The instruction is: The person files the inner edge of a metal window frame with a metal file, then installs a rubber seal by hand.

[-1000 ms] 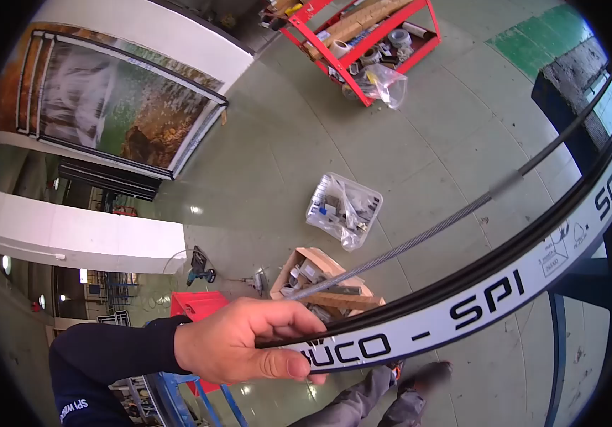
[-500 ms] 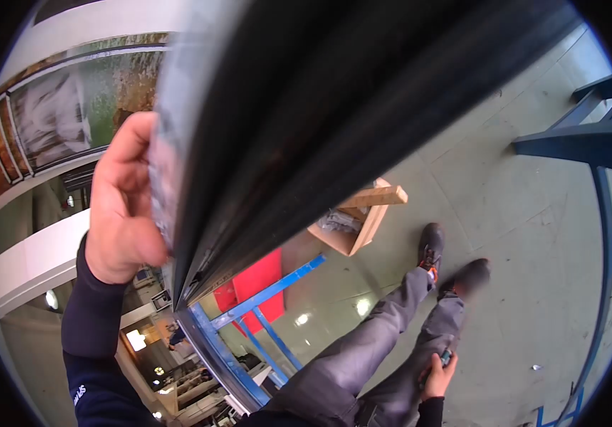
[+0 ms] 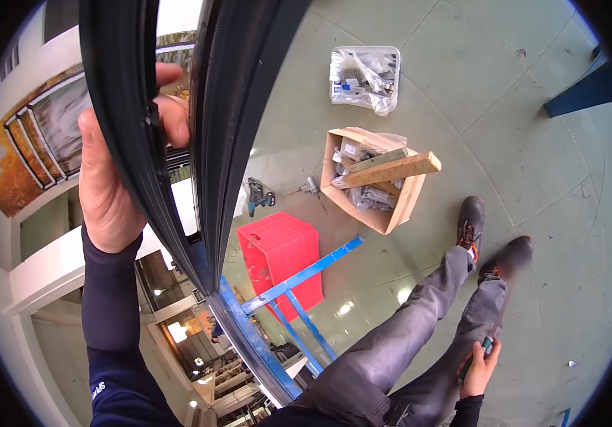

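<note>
My left hand (image 3: 115, 167) is raised at the upper left, its fingers wrapped around a long black profile (image 3: 238, 121). The profile runs from the top edge down to a point near the blue frame. A narrower black ribbed strip (image 3: 129, 135) crosses in front of the palm. My right hand (image 3: 479, 367) hangs low by my grey trouser leg and is closed on a small teal and dark tool (image 3: 487, 346). My two dark shoes (image 3: 471, 219) stand on the green floor.
Below the profile, a red crate (image 3: 282, 252) sits behind a blue metal frame (image 3: 299, 281). A cardboard box (image 3: 398, 213) of parts has a wooden block (image 3: 395, 169) across it. Farther off are a clear plastic tub (image 3: 363, 53) and a cordless drill (image 3: 257, 196).
The profile has swung from lying across the view, lettering showing, to standing upright close to the camera. My left hand stays on it. The view has tilted down to my legs.
</note>
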The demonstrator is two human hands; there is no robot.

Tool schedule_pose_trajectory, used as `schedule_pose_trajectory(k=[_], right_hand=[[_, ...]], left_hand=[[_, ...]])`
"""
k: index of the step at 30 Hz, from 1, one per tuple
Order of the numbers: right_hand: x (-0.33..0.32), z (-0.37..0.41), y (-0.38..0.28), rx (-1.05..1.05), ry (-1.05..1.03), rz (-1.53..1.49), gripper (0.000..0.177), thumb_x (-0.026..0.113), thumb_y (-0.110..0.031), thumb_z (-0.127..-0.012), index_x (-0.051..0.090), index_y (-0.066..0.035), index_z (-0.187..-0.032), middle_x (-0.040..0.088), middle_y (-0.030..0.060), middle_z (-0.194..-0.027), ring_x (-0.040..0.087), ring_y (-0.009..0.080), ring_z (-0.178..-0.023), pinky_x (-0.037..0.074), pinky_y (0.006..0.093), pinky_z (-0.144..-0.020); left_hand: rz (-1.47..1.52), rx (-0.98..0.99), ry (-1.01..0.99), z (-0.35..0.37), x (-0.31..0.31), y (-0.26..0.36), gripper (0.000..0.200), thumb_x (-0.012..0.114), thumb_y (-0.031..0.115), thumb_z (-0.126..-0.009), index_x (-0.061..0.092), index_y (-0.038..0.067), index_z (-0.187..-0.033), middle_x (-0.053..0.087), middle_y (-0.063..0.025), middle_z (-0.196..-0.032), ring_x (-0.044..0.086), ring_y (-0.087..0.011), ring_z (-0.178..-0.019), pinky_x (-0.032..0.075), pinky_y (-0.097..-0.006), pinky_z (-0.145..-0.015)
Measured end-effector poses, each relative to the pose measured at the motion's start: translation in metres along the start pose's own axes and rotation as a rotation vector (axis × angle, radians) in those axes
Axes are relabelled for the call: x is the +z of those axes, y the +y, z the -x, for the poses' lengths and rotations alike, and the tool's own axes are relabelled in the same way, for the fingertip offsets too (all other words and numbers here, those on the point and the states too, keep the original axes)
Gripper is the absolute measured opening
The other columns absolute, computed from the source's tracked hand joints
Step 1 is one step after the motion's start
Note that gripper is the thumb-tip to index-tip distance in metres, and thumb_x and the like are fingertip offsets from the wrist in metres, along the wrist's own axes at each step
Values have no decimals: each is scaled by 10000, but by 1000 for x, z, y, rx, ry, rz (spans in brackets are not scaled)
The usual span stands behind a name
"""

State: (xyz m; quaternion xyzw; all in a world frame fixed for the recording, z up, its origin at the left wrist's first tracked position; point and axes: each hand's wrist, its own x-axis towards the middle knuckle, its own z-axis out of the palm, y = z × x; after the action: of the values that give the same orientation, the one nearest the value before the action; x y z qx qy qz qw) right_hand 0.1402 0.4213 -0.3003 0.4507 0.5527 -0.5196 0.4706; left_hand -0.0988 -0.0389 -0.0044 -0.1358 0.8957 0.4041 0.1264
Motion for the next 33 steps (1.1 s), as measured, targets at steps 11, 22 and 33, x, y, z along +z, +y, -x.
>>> schedule_pose_trajectory(k=[11,22,33], right_hand=[[0,-11,24,-154,-39,131,459,513,-124,-998,366,-88,-1431,474,8,-641,447,82,-456,371,250,-404],[-3,-11,19,-138,-40,138,460,511,-169,-1002,376,-121,-1438,449,2,-633,439,82,-452,373,252,-398],[36,50,-13,-466,-460,-93,634,615,-121,-928,309,-73,-1482,535,82,-891,519,127,-574,443,256,-476]], left_hand=[[355,30,-8,1,-10,-2,530,407,409,-1065,496,-12,-1373,609,-155,-1246,576,-236,-1136,456,-342,-941],[596,62,-127,-13,-11,-10,428,572,365,-1009,603,33,-1277,579,-167,-1279,508,-231,-1060,450,-354,-955],[66,74,286,4,10,2,454,508,452,-1032,656,27,-1087,684,-101,-891,654,-153,-795,535,-251,-793]])
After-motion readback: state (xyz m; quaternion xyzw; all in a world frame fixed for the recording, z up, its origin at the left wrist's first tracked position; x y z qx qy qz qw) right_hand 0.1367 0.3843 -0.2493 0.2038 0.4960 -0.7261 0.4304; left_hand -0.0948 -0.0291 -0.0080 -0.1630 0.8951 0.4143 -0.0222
